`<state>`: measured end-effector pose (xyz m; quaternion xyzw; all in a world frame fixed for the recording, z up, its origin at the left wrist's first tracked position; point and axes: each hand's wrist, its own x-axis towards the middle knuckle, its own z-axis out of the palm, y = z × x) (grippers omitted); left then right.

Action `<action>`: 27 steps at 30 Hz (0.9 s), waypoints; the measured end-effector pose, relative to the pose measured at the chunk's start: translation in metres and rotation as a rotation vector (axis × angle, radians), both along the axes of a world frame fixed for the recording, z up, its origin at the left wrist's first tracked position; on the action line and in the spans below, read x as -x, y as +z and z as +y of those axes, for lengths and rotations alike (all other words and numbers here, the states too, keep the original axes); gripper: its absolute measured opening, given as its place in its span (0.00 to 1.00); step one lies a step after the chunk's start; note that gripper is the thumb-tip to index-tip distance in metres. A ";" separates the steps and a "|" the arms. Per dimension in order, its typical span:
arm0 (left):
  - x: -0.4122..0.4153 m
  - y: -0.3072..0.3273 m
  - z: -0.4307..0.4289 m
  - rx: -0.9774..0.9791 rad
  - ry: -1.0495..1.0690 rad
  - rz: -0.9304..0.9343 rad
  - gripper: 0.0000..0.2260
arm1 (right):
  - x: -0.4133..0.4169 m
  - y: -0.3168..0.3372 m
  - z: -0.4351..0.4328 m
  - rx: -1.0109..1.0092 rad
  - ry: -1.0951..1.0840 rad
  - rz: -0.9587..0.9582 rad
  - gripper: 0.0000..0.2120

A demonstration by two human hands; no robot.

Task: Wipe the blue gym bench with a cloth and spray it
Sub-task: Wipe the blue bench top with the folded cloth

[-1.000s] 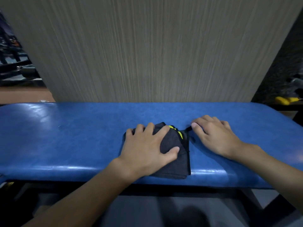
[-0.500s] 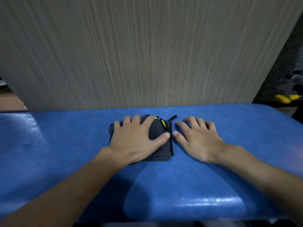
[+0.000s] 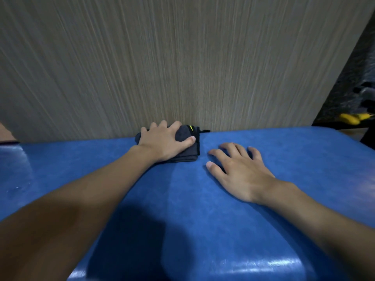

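- Cloth (image 3: 185,136): dark grey, folded into a thick pad, with a yellow mark on top and a small black loop at its right corner. It lies on the far edge of the blue desk (image 3: 294,159), right against the wood-grain wall panel (image 3: 182,57).
- Change: a second ago the cloth was at the near edge of the desk, and half a second ago it was mid-width. It has been pushed straight across to the back.
- Meaning (judgement): one front-to-back wiping stroke is finished. The next stroke must pull back or shift sideways, and most of the length is likely still to do.
- Left grip (image 3: 164,141): it lies open and flat on the cloth, fingers spread over the top and thumb along the near right side. It presses down and does not clutch.
- Right grip (image 3: 237,171): open, with the palm down on bare vinyl. Earlier it was touching the cloth's right edge; now it trails nearer the camera, clearly apart from the cloth.
- Desk surface: glossy blue vinyl with highlights at the near edge and far left. I cannot tell whether it is wet.
- No spray bottle is in view, so the spraying step is not visible here.
- Far right: a yellow object (image 3: 351,118), blurred against the dark background.
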<state>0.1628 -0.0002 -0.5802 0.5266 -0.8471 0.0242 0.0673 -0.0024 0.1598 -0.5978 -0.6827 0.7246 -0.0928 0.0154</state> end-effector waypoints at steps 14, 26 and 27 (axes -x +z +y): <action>-0.061 -0.003 0.134 0.048 -0.105 -0.081 0.39 | 0.002 0.001 0.003 0.025 -0.009 -0.078 0.26; -0.089 -0.005 0.208 0.102 -0.100 -0.033 0.41 | -0.006 0.014 0.010 0.057 -0.010 -0.105 0.28; -0.087 -0.006 0.206 0.103 -0.092 -0.034 0.41 | -0.007 0.016 0.010 0.071 -0.001 -0.137 0.26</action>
